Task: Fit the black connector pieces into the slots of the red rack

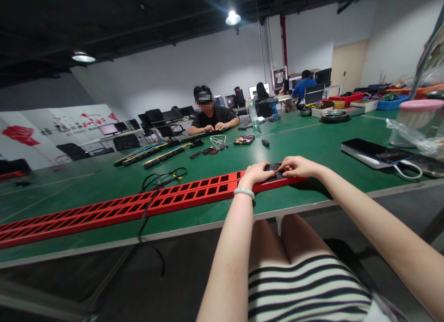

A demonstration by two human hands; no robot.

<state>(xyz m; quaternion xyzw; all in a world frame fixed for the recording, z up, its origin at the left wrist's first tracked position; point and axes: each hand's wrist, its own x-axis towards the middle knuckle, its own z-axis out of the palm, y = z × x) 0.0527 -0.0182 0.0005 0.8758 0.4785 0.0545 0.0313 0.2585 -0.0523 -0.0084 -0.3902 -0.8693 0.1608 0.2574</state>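
Note:
A long red frame (194, 195) with two rows of slots lies along the front of the green table. Black pieces (277, 174) sit in its right end. My left hand (257, 174) rests over that end, its fingers on the black pieces, a pale bracelet at the wrist. On the other side of these pieces is my right hand (297, 167), fingers bent and pressed together at the black parts. Whatever lies under the fingertips is hidden. A black cable (150, 206) crosses the frame to the left and hangs over the table edge.
Across the green table (312, 141), a person handles dark parts. Black strips with wires (166, 156) lie at centre left, a small black block (265, 143) further right. A phone (373, 151) with a white cable, a pink-lidded jar (414, 120) and trays stand right.

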